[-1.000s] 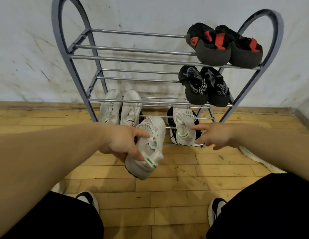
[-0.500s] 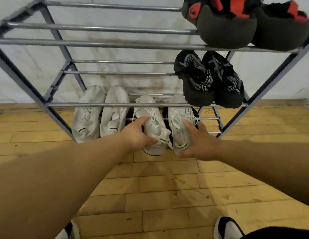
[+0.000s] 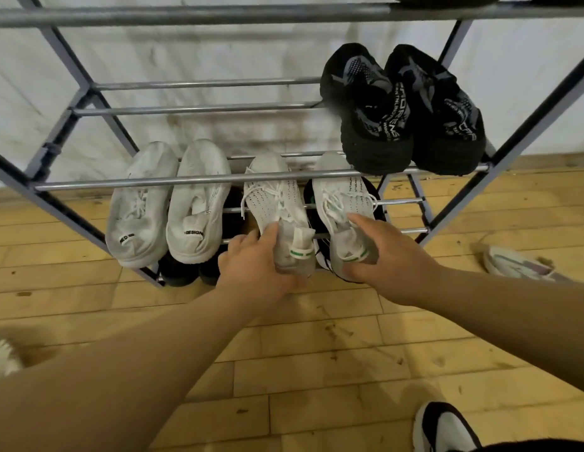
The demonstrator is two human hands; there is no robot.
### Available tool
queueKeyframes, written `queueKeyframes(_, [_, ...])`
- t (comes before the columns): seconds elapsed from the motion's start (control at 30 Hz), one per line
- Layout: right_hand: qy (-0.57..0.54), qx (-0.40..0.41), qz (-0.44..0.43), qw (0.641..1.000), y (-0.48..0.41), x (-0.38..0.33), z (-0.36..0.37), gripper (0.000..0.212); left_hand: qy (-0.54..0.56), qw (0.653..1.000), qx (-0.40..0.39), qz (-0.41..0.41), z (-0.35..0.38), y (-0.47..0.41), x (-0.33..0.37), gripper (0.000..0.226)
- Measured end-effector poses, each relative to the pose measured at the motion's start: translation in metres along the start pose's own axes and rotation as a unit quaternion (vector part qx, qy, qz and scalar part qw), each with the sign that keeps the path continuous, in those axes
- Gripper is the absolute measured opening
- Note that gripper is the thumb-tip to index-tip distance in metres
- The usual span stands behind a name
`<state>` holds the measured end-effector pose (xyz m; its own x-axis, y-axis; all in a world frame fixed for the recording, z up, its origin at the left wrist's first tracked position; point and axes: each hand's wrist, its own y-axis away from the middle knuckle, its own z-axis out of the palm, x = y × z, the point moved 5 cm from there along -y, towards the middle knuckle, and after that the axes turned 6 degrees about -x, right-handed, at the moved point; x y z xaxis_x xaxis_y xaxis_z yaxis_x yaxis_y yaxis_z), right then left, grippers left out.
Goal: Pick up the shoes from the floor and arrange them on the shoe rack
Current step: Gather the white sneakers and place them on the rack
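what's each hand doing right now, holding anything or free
Left hand: closed on the heel of the left green-tab sneaker.
Right hand: closed on the heel of the right green-tab sneaker.

shoes on the rack (image 3: 199, 181), lower shelves
two pairs (image 3: 166, 207) sat side by side on the low shelf (another pair (image 3: 401, 109) one shelf up, right); one loose shoe (image 3: 518, 265) lay on the floor (image 3: 316, 353), far right.
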<state>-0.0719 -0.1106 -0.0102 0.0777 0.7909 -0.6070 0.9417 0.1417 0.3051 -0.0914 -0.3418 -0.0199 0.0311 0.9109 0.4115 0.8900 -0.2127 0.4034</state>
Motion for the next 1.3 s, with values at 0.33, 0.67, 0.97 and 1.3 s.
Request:
queueKeyframes(0.33, [0.011,0.086,0.075,0.993,-0.003,0.038,-0.044,0.076,0.056,0.994,0.028,0.085,0.010,-0.037,0.048,0.086])
queueKeyframes(0.67, [0.007,0.130,0.060,0.990,-0.015,0.045,-0.052,0.059,0.150,0.979,0.052,0.131,0.019,-0.072,0.091,0.057])
queueKeyframes(0.97, [0.060,0.104,0.040,0.992,-0.007,0.045,-0.057,0.062,0.166,0.976,0.063,0.122,0.032,-0.077,0.104,0.082])
queueKeyframes(1.3, [0.255,-0.107,0.215,0.936,0.124,0.163,-0.077,0.061,-0.020,0.982,0.067,0.176,0.099,0.021,0.141,0.081])
